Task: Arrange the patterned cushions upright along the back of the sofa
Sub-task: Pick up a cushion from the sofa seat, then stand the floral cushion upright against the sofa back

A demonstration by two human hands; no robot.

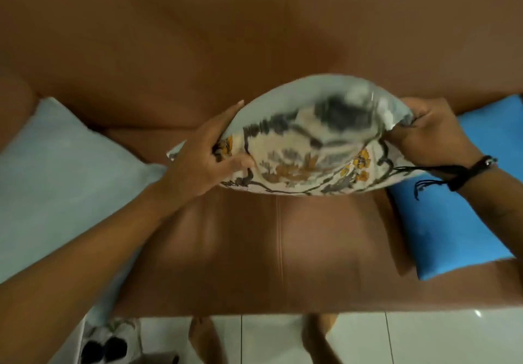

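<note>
A patterned cushion [305,148], cream with grey branches and yellow flowers, hangs in the air over the middle of the brown leather sofa [254,52]. My left hand [209,154] grips its left edge, thumb on the patterned face. My right hand [433,134], with a black wrist cord, pinches its right corner. The cushion is blurred and tilted, its pale back side facing the sofa's backrest.
A pale blue cushion [56,165] lies on the left of the seat. A bright blue cushion [467,194] lies on the right. White floor tiles [396,341] and my bare feet [203,335] show below the seat's front edge. Some cloth with black patches [110,341] lies at lower left.
</note>
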